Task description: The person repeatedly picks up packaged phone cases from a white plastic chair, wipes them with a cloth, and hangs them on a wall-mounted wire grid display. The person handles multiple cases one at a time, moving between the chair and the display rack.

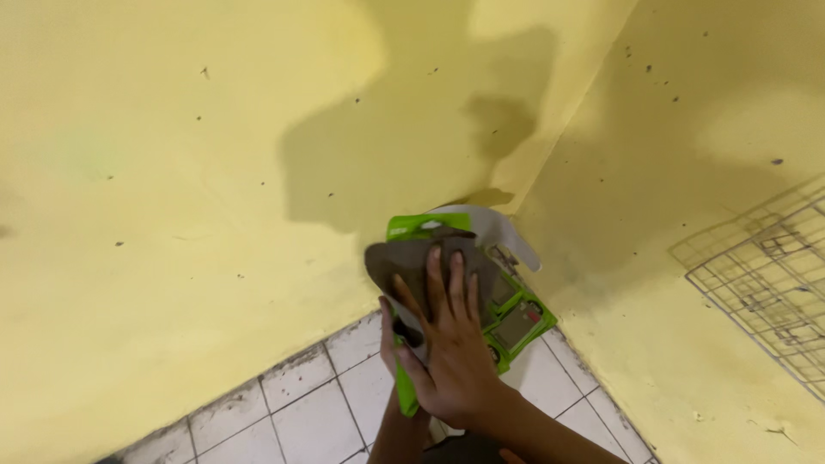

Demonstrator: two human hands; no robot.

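One right hand (451, 344) lies flat, fingers spread, on one green package (507, 314) (brown card on top); left hand (397, 339) grips its edge below.

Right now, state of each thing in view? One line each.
green package: held up near the wall corner, flap at top bent open
grey-brown cloth: draped over the package, pressed flat
right hand: fingers spread, flat on the cloth
left hand: mostly hidden beneath, grip not visible
wire grid: against the right wall
yellow walls: speckled with dark marks
tiled floor: grimy along the wall edge
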